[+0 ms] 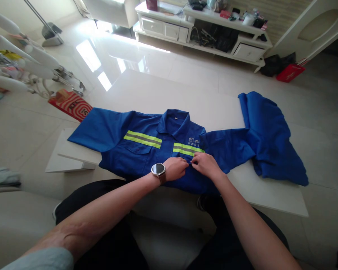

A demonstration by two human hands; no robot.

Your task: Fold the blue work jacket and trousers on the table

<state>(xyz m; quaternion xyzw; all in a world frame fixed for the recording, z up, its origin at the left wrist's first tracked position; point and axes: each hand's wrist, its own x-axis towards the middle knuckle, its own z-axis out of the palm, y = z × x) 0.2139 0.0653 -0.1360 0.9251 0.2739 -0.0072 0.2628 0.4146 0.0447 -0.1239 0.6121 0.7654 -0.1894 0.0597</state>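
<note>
A blue work jacket (pixel 141 161) with yellow-green and grey reflective strips lies front up, its collar (pixel 173 123) pointing away from me. My left hand (pixel 177 167), with a round watch (pixel 158 170) on the wrist, pinches the cloth at the chest pocket below the right-hand strip. Close beside it, my right hand (pixel 205 163) pinches the same pocket area, thumb and fingers together. The fingertips nearly meet, and they hide the exact bit of cloth between them. White lettering (pixel 193 141) shows above the strip. The jacket's sleeves spread out to both sides.
Under the jacket is a white table (pixel 281 198). A bundle of blue cloth (pixel 273 138) lies at its right end, against the sleeve. A red patterned paper bag (pixel 70 105) stands beyond the left sleeve, near a white rack (pixel 30 56). A white TV cabinet (pixel 163 32) stands across the floor.
</note>
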